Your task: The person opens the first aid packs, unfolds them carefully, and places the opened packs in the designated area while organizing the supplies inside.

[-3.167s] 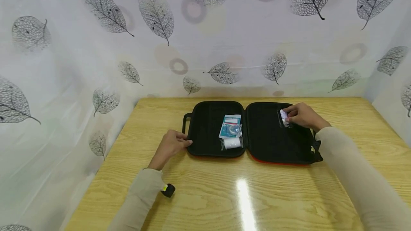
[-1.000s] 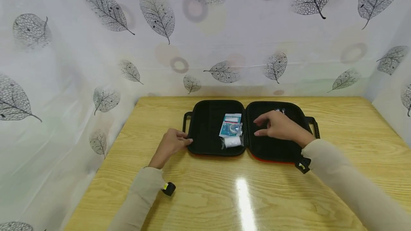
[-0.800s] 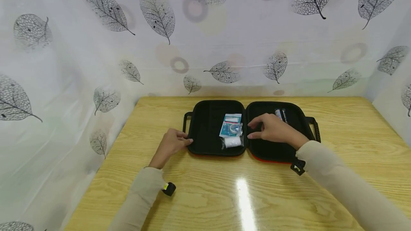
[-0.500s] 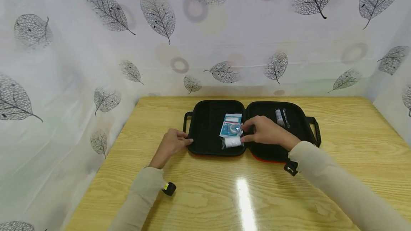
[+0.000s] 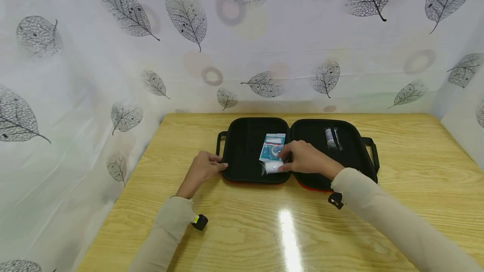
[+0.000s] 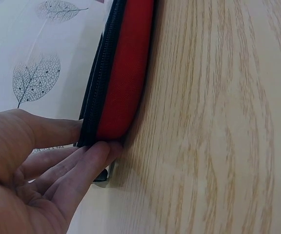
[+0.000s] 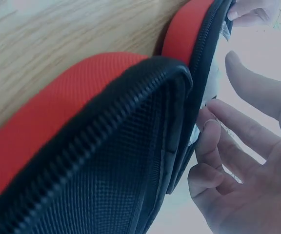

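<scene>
A zip case, red outside and black inside, lies spread open on the table. Its left half [image 5: 242,150] holds a teal-and-white packet [image 5: 267,150], a clear-wrapped ring [image 5: 275,150] and a white roll [image 5: 271,167] in clear wrap. My left hand [image 5: 202,169] pinches this half's near left corner, thumb on the rim and fingers below, as the left wrist view shows. Over the ring and white roll reaches my right hand [image 5: 308,159], thumb and fingers spread apart; its fingertips are at the items. Whether they touch is hard to tell.
In the case's right half [image 5: 348,158], a wrapped whitish roll [image 5: 330,138] sits under a black strap. A black handle stands out at each outer side. The wooden table [image 5: 234,230] meets a leaf-print cloth [image 5: 249,41] at the back.
My right hand has let go of the whitish roll in the right half and moved left to the items in the left half. The left hand stays put.
</scene>
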`<state>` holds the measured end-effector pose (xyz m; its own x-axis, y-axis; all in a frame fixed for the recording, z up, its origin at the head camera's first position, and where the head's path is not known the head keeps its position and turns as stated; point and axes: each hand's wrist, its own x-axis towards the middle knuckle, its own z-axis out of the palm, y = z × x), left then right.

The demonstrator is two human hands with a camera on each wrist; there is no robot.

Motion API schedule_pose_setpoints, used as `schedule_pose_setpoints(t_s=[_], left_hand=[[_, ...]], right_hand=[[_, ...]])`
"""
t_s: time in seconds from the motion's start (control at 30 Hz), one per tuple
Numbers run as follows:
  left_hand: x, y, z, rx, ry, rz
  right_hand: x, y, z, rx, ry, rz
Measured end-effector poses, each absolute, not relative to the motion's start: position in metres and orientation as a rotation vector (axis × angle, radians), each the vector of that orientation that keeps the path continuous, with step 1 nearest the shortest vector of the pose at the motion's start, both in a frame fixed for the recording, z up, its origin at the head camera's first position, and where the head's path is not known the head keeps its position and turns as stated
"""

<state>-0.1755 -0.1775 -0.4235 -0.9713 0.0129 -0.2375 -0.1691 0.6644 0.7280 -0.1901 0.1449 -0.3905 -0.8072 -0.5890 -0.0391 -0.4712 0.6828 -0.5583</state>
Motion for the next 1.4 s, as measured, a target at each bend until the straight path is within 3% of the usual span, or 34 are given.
schedule_pose_setpoints(t_s=[0.8,1.4], left_hand=[[-0.175,-0.177,-0.424,-0.121,2.639,1.227],[-0.174,-0.177,-0.423,-0.129,2.63,1.221]], right_hand=[[-0.189,0.14,-0.394,-0.88,2.709,-0.766],[-0.189,0.182,-0.371,-0.762,2.77,-0.894]])
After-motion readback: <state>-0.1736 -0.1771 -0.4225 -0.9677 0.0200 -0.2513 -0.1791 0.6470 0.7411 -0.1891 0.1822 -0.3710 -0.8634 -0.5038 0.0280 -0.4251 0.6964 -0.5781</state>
